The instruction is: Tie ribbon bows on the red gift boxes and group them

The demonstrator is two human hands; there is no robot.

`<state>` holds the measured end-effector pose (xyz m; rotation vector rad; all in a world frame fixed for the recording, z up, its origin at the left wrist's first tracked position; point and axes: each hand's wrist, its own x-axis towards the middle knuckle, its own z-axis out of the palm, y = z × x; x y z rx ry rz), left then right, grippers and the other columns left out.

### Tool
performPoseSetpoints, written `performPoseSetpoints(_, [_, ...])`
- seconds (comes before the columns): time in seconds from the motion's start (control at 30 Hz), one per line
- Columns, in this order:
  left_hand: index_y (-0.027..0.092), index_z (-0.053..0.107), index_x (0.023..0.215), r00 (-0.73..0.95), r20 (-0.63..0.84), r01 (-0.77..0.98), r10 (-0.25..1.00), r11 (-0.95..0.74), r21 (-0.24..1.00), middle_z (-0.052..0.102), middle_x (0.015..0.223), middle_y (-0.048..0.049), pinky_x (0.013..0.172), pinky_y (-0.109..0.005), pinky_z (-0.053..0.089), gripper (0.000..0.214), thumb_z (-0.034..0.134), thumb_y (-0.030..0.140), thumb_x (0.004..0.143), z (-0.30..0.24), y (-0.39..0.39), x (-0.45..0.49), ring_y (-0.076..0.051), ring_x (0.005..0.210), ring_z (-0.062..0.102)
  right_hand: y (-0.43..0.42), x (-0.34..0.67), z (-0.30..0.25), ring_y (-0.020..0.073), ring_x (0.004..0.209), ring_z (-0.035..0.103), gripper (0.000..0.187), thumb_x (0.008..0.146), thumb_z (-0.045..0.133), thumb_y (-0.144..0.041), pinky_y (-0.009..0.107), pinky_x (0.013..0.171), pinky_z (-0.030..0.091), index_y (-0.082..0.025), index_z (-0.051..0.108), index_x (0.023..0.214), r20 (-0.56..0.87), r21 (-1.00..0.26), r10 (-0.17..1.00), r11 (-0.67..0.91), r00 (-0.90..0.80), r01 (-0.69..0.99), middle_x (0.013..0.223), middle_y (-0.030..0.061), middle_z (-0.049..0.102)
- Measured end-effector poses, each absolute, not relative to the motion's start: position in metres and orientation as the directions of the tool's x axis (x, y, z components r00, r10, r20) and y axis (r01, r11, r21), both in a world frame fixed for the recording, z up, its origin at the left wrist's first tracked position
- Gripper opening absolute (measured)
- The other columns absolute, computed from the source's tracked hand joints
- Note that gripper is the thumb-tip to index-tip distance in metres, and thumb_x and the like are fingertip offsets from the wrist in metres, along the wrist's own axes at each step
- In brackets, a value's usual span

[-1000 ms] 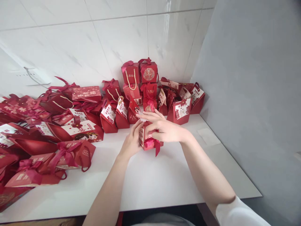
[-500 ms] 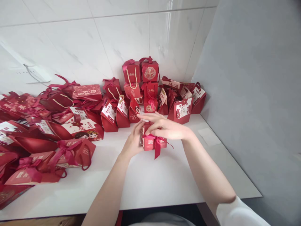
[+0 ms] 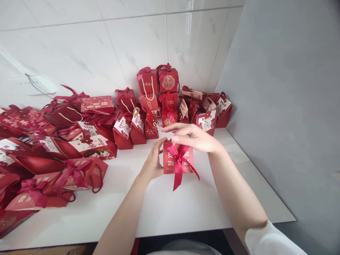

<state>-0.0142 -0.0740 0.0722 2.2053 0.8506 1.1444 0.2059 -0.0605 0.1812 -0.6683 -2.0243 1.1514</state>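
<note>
A red gift box with a ribbon bow and light lettering is in front of me over the white table. My left hand grips its left side, fingers bent along the back left corner. Across the box's upper edge lies my right hand, its fingers stretched out to the left and the thumb close to the bow. Whether the right palm touches the box is hidden. The ribbon tails hang down over the near side.
Several red gift boxes are stacked against the tiled wall. Red bags with white tags stand beside them, and more boxes crowd the left of the table. A grey panel borders the right side.
The gift box has turned and tilted so its bow and lettering face me more. My right hand has shifted slightly right and its fingers have lifted off the bow.
</note>
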Motion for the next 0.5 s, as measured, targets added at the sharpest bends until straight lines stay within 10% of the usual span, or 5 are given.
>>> performPoseSetpoints(0.23, [0.03,0.032,0.146,0.342,0.525,0.267,0.779,-0.616,0.741,0.039,0.148,-0.0144,0.106,-0.053,0.047,0.098,0.085,0.031,0.064,0.066,-0.069,-0.013,-0.037,0.134,0.046,-0.071,0.215,0.19,0.0262,0.132,0.051,0.022,0.093,0.06,-0.043,0.044,0.111,0.041,-0.031,0.071,0.108,0.45,-0.755,0.781,0.592,-0.433,0.284,0.138,0.0012,0.058])
performPoseSetpoints(0.5, [0.025,0.029,0.147,0.105,0.663,0.499,0.741,-0.616,0.609,0.034,0.149,-0.0159,0.111,-0.05,0.041,0.1,0.085,0.034,0.065,0.066,-0.065,-0.019,-0.039,0.137,0.04,-0.051,0.207,0.164,0.0287,0.141,0.042,0.089,0.081,0.072,-0.054,0.048,0.115,0.038,-0.033,0.024,0.154,0.166,-0.925,0.849,0.311,-0.502,0.219,0.157,0.0081,0.037])
